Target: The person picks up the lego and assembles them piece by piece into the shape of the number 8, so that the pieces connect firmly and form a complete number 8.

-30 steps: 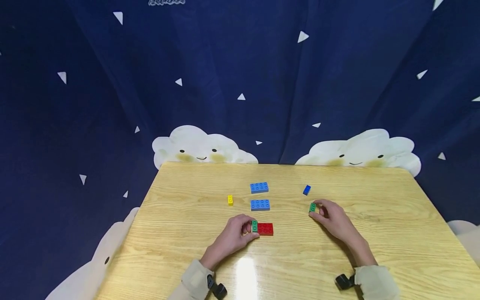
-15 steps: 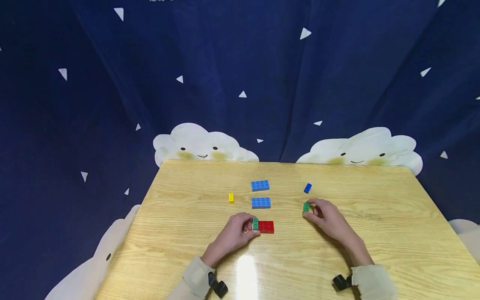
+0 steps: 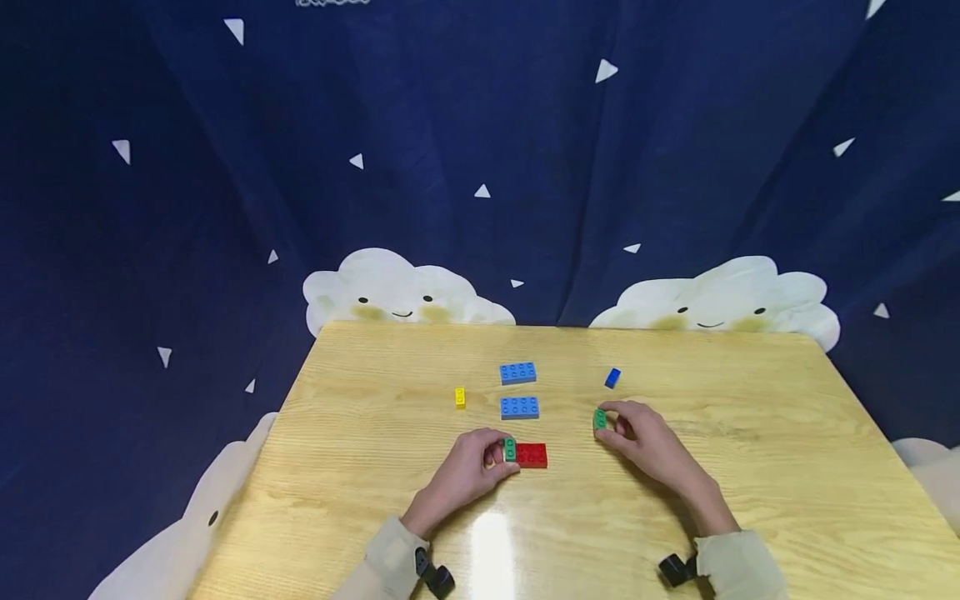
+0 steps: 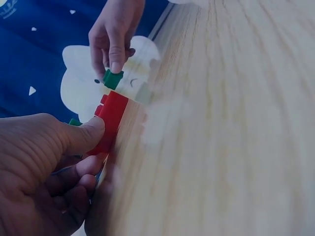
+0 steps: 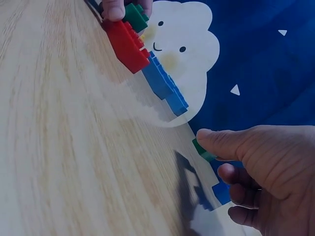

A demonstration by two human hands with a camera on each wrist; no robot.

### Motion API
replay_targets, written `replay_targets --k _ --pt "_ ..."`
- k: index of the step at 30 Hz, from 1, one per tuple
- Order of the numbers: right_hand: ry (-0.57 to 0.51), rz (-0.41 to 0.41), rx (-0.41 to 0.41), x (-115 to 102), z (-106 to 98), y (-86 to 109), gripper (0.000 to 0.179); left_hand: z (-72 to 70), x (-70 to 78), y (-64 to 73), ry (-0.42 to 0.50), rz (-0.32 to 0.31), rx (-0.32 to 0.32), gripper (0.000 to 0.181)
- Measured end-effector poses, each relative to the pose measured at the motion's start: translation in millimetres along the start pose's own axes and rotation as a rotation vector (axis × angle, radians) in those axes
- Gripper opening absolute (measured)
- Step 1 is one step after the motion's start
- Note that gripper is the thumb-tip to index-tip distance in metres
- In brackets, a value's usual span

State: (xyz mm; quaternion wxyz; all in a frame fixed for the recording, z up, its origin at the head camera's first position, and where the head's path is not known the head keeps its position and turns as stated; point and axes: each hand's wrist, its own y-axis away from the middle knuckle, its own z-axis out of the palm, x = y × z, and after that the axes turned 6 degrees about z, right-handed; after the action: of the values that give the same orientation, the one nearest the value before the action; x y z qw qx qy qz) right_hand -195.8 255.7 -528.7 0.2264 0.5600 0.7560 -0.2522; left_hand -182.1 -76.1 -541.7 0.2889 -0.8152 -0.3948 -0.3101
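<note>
A red toy brick (image 3: 532, 455) lies on the table with a small green brick (image 3: 510, 450) on its left end. My left hand (image 3: 467, 473) grips that end; in the left wrist view the thumb presses the side of the red brick (image 4: 114, 115). To the right, my right hand (image 3: 651, 437) pinches a second small green brick (image 3: 600, 419) between thumb and fingers. The left wrist view shows this green brick (image 4: 112, 79) apart from the red one. In the right wrist view the thumb partly covers the pinched green brick (image 5: 203, 151).
Two light blue bricks (image 3: 520, 407) lie one behind the other beyond the red one. A small yellow brick (image 3: 460, 398) is to their left, and a small dark blue brick (image 3: 612, 378) to their right. A dark blue curtain with clouds hangs behind the wooden table (image 3: 360, 467).
My right hand has shifted left with its green brick, nearer to the red one. The left hand keeps its grip in the same place.
</note>
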Motion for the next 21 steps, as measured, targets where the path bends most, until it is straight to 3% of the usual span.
replay_targets --k 4,9,21 --pt "0.004 0.001 -0.020 -2.3 0.9 -1.2 0.033 -1.0 -1.5 2.9 0.006 -0.012 0.004 0.036" --pt "0.001 0.020 -0.013 -2.3 0.0 1.0 0.036 -0.8 -1.3 0.7 -0.011 0.025 0.001 0.036" --pt "-0.013 -0.033 -0.024 -7.6 4.6 -0.3 0.033 3.8 -1.0 1.2 -0.030 0.005 0.022 0.035"
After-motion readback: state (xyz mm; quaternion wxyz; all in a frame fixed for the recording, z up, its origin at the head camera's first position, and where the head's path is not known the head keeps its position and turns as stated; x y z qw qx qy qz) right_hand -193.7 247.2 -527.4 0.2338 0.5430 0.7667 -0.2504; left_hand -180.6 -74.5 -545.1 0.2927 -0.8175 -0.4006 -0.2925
